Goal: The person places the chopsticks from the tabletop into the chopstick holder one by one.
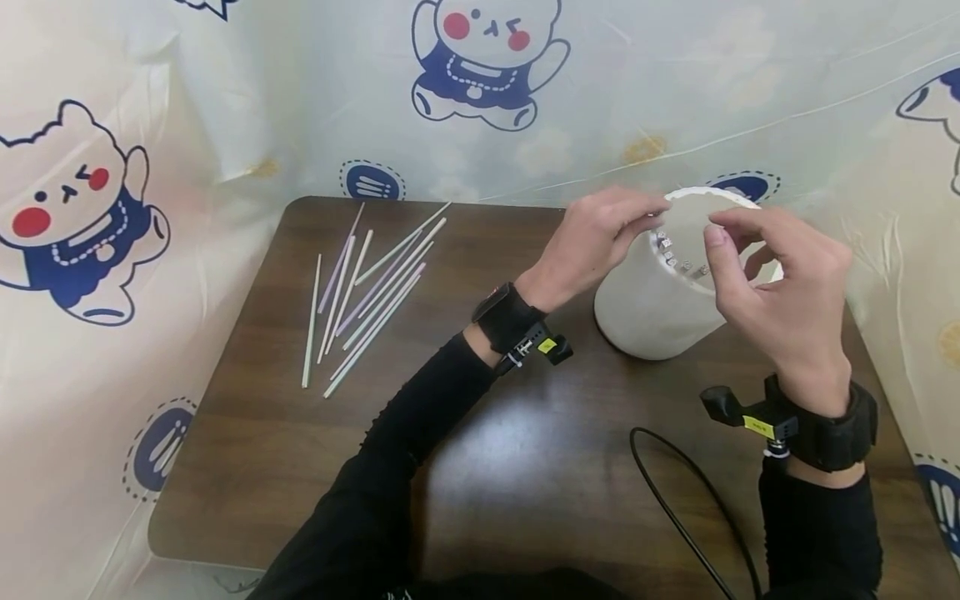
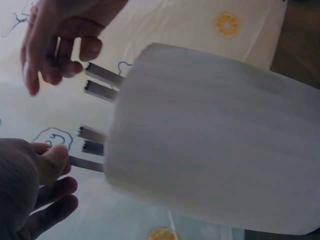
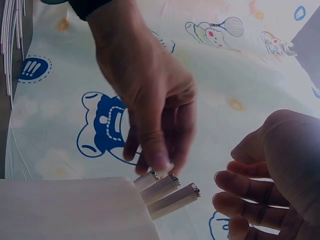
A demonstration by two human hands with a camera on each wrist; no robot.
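A white, tapered round container [image 1: 652, 312] stands at the right of the table. Flat strips [image 2: 102, 91] with toothed ends stick out past its rim; what they are cannot be told. My left hand [image 1: 588, 242] is at the rim's left, and in the left wrist view its thumb and finger pinch the end of one strip [image 2: 87, 163]. On the rim's other side my right hand [image 1: 798, 275] hovers with loosely bent fingers [image 3: 250, 187], apart from the strips and holding nothing visible. The container's inside is mostly hidden.
Several thin sticks [image 1: 390, 283] in white, lilac and pale green lie loosely on the left of the brown table [image 1: 247, 450]. A black cable [image 1: 678, 508] loops near the front edge. Printed sheeting [image 1: 300, 100] hangs around the table.
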